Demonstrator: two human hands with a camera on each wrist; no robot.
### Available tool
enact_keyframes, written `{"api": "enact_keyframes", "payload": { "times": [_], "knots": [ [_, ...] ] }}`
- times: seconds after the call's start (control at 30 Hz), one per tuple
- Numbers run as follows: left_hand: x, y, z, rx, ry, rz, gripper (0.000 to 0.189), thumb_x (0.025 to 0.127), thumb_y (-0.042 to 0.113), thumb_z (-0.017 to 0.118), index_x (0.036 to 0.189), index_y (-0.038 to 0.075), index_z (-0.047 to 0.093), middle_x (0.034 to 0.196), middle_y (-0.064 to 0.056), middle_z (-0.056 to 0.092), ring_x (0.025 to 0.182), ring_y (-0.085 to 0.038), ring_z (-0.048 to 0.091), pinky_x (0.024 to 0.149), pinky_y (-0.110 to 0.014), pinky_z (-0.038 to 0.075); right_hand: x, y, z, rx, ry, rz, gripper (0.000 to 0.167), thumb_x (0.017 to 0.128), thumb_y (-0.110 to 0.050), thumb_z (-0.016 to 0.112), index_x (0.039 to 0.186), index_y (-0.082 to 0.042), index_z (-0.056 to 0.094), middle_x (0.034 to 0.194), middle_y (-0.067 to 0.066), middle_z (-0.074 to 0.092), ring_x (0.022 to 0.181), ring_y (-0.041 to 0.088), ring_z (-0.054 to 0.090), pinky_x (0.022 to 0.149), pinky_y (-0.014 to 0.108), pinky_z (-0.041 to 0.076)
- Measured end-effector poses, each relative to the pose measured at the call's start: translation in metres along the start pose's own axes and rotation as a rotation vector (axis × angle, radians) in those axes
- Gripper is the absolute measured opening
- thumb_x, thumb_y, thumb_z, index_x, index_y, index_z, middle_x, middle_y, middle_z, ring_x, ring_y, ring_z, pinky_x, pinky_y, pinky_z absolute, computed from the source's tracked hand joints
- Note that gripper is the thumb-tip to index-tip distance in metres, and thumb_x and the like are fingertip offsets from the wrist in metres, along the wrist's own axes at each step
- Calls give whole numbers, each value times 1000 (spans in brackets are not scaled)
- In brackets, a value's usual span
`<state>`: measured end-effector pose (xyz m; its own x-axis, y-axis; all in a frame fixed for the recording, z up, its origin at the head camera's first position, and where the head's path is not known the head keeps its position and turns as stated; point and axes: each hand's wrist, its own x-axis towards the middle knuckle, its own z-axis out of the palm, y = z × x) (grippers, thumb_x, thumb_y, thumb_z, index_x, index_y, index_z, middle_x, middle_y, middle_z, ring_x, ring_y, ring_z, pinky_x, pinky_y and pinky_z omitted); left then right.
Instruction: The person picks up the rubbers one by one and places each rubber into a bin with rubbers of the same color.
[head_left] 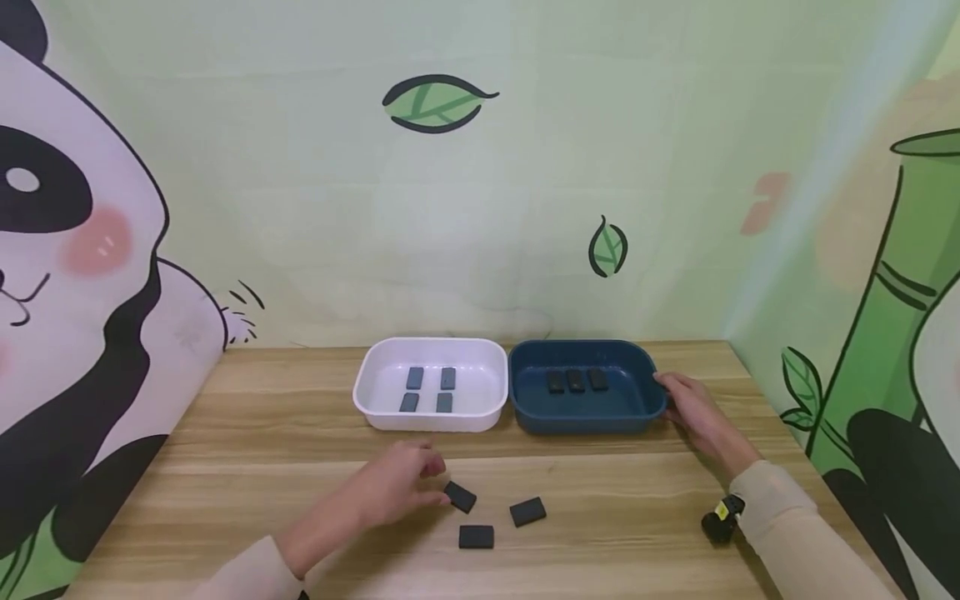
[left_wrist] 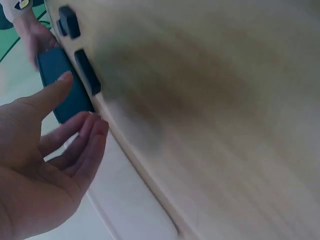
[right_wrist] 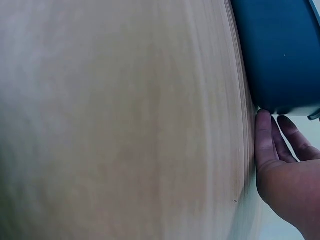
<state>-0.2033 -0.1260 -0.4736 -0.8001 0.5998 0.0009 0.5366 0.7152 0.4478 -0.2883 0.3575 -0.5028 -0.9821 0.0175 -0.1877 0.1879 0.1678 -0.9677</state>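
My left hand [head_left: 393, 487] hovers over the table with thumb and fingers apart, holding nothing. Its fingertips are right beside a small black rectangular block [head_left: 461, 498]. Two similar loose pieces, a black block [head_left: 528, 512] and another black block [head_left: 476, 537], lie to the right and nearer me. With extended fingers, my right hand [head_left: 696, 410] touches the right end of a dark blue tray [head_left: 588, 418]. In the right wrist view, the fingertips [right_wrist: 263, 117] meet the tray's outer wall [right_wrist: 280, 60]. Inside the blue tray, three black blocks [head_left: 575, 381] form a row.
A white tray [head_left: 431, 422] stands directly left of the blue one, with several grey-blue blocks [head_left: 414, 378] in it. Both trays sit near the back of the wooden table [head_left: 285, 425], before a printed cloth wall [head_left: 300, 167]. A small black device [head_left: 722, 521] sits at the right sleeve.
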Motion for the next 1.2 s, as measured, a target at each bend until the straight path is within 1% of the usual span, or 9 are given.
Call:
{"api": "enact_keyframes", "payload": {
  "times": [0.17,0.3,0.47,0.67,0.8,0.87,1.0,1.1,1.2],
  "knots": [
    [-7,3,10,34,28,-37,36,84,31,92,104,5,77,98,-2,69,89,-16,65,82,-38,60,-1,-1,0,2,1,1,54,113,-34,47,146,8,47,123,4,60,97,0,60,84,20,57],
    [-6,6,14,41,38,-35,37,83,32,92,103,6,76,96,-1,67,85,-12,61,78,-36,59,-2,0,1,7,-1,-5,54,114,-34,47,146,10,48,121,3,60,97,1,60,83,21,57],
    [-1,12,16,28,-2,-46,38,84,36,92,104,7,76,96,1,65,79,-9,56,72,-30,55,-2,2,-1,-17,-5,0,62,114,-39,45,151,11,43,135,13,55,101,1,59,86,20,56],
    [4,14,22,85,12,-12,42,82,42,92,104,8,77,96,2,63,80,-8,54,71,-27,52,1,3,-1,-17,5,8,61,114,-37,45,151,11,43,140,17,53,101,1,59,85,20,56],
    [7,15,24,90,19,-1,42,83,41,92,105,9,76,97,2,62,81,-9,54,70,-27,51,4,4,-2,-4,8,8,58,114,-35,45,150,10,44,133,12,56,98,1,59,84,20,57],
    [9,15,24,97,21,19,40,83,39,92,107,10,76,100,2,63,84,-9,56,73,-28,53,4,3,-3,-4,8,4,56,114,-35,46,148,9,47,126,6,59,97,0,59,83,20,56],
    [11,16,23,109,2,78,38,86,32,90,113,11,75,111,0,66,97,-12,61,86,-33,57,2,2,-4,-14,7,-9,53,113,-35,48,145,7,51,119,-1,60,96,0,59,82,19,56],
    [11,16,21,110,-27,104,39,88,29,88,121,11,74,120,-1,65,106,-14,62,95,-37,57,1,2,-3,-24,2,-12,54,113,-36,48,146,6,51,122,0,60,97,0,59,83,19,55],
    [9,16,20,123,-36,109,41,89,28,87,124,11,73,122,-2,64,110,-16,61,97,-39,57,1,2,-3,-28,-1,-10,55,113,-37,48,147,6,50,126,4,59,99,0,59,84,19,55]
  ]
}}
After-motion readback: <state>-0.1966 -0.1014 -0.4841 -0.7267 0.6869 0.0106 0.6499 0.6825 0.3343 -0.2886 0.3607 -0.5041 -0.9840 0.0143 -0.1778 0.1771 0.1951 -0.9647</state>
